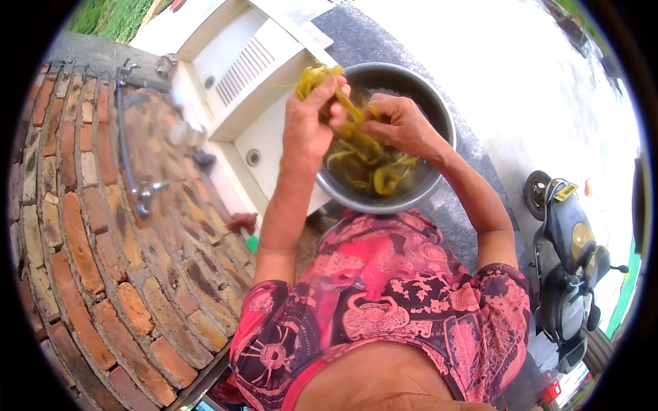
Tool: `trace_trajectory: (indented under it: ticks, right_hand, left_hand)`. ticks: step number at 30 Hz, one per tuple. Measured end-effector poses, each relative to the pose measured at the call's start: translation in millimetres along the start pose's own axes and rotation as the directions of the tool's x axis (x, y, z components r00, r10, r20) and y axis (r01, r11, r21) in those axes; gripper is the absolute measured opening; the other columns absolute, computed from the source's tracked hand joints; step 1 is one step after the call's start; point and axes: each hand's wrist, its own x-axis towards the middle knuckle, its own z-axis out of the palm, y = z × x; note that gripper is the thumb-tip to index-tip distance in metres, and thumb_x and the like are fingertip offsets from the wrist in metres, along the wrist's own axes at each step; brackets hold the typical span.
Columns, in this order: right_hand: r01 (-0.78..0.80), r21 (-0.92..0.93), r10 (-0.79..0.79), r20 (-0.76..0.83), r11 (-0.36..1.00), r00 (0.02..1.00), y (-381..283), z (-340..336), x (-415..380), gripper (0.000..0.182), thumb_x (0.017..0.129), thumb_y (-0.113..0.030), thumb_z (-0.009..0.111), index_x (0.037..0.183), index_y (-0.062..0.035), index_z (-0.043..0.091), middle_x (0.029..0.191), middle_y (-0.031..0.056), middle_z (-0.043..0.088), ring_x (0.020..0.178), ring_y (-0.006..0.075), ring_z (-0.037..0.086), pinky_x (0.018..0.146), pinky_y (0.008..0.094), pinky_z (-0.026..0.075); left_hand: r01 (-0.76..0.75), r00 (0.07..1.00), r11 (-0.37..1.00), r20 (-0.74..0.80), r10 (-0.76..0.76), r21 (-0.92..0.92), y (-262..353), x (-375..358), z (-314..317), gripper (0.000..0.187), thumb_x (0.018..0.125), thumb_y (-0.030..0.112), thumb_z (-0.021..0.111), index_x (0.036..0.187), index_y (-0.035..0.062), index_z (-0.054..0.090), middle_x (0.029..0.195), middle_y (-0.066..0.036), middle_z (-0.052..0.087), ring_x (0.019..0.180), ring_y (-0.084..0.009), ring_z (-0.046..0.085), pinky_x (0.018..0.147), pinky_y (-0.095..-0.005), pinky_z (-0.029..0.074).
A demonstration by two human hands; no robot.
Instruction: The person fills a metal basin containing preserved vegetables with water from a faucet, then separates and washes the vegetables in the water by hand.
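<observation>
A bunch of yellow-green leafy strands point(339, 103) is held above a round metal basin point(439, 113), pinched between the left hand point(310, 127) at nine o'clock and the right hand point(401, 127) at three o'clock. The tuft's top pokes up past the left thumb toward twelve. More wet, tangled greens point(373, 171) lie in the basin's bottom, toward six o'clock.

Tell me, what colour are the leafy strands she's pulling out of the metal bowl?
Yellowish green, seen in the head view: the leafy strands both hands grip above the metal bowl.
</observation>
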Motion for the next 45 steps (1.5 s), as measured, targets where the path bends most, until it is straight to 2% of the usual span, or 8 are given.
trace_trajectory:
  ticks: [3,9,14,24,31,38,40,45]
  right_hand:
    - [0.141,-0.077,-0.145,-0.056,0.987,0.988,-0.2,-1.2,-1.3,0.014,0.081,-0.012,0.064,0.075,-0.0012,0.058,0.065,-0.0031,0.041,0.052,0.0058,0.036,0.048,0.0238,0.031]
    - [-0.368,0.142,0.339,0.192,0.919,0.921,-8.9,-9.1,0.1,0.019,0.079,-0.014,0.064,0.088,0.0019,0.061,0.072,0.0076,0.055,0.070,0.0109,0.052,0.060,0.0296,0.041]
    - [-0.027,-0.039,0.026,-0.027,0.999,0.999,10.6,3.3,-3.3,0.015,0.080,-0.011,0.060,0.087,0.0026,0.061,0.063,0.0080,0.050,0.056,0.0124,0.051,0.054,0.0304,0.043]
    - [-0.289,0.064,0.279,0.133,0.955,0.951,23.9,12.8,-9.7,0.011,0.081,-0.008,0.063,0.080,0.0004,0.055,0.060,0.0023,0.051,0.053,0.0084,0.050,0.049,0.0256,0.041]
    - [-0.316,0.310,0.301,0.099,0.897,0.949,23.4,13.5,-10.2,0.009,0.086,-0.007,0.056,0.081,0.0015,0.057,0.062,0.0012,0.054,0.055,0.0066,0.053,0.051,0.0218,0.043]
    - [-0.346,0.221,0.349,0.029,0.912,0.937,22.1,13.7,-11.3,0.010,0.085,-0.004,0.053,0.080,0.0028,0.057,0.063,0.0044,0.058,0.059,0.0095,0.059,0.055,0.0239,0.047]
    - [-0.336,0.170,0.341,-0.002,0.927,0.940,28.1,16.5,-12.7,0.009,0.084,-0.004,0.052,0.079,0.0029,0.057,0.063,0.0052,0.059,0.060,0.0100,0.060,0.055,0.0246,0.048]
    - [-0.308,0.101,0.312,-0.022,0.946,0.950,19.4,11.0,-15.6,0.007,0.080,-0.003,0.054,0.077,0.0035,0.056,0.059,0.0067,0.058,0.058,0.0117,0.060,0.053,0.0264,0.047]
  left_hand:
    - [-0.039,0.999,0.998,0.028,0.041,-0.053,-5.9,8.4,-15.4,0.022,0.083,0.014,0.065,0.097,-0.0019,0.058,0.081,-0.008,0.057,0.058,-0.0084,0.049,0.045,-0.0191,0.036]
    - [-0.014,0.999,0.954,-0.032,0.025,0.298,-40.0,-14.1,-15.8,0.021,0.074,0.007,0.073,0.089,-0.0007,0.061,0.072,-0.003,0.059,0.053,-0.0075,0.049,0.043,-0.0209,0.036]
    - [-0.082,0.986,0.879,-0.087,0.139,0.470,-50.6,-9.4,-21.9,0.012,0.076,0.008,0.070,0.081,-0.0002,0.063,0.066,-0.002,0.059,0.051,-0.0065,0.049,0.044,-0.0196,0.038]
    - [0.087,0.989,0.996,-0.120,-0.087,-0.006,-51.9,5.2,-38.4,0.017,0.082,0.011,0.065,0.092,-0.0004,0.058,0.078,-0.007,0.059,0.058,-0.0100,0.052,0.045,-0.0206,0.038]
    - [0.022,0.993,0.987,-0.116,-0.003,0.161,-52.3,-3.3,-36.5,0.020,0.079,0.013,0.069,0.091,-0.0009,0.060,0.075,-0.006,0.059,0.056,-0.0092,0.051,0.045,-0.0204,0.038]
    - [-0.189,0.948,0.515,0.019,0.318,0.836,-75.1,-17.0,-25.5,0.015,0.076,0.008,0.068,0.085,-0.0004,0.060,0.066,-0.005,0.058,0.049,-0.0142,0.052,0.046,-0.0263,0.043]
    - [-0.434,0.795,0.070,0.345,0.499,0.898,-78.5,-18.9,-22.0,0.015,0.073,0.004,0.067,0.079,-0.0004,0.054,0.068,-0.010,0.055,0.057,-0.0262,0.056,0.052,-0.0335,0.044]
    - [-0.411,0.806,0.128,0.295,0.513,0.902,-80.3,-20.3,-24.3,0.015,0.072,0.004,0.065,0.077,-0.0005,0.051,0.069,-0.013,0.055,0.059,-0.0276,0.056,0.054,-0.0343,0.044]
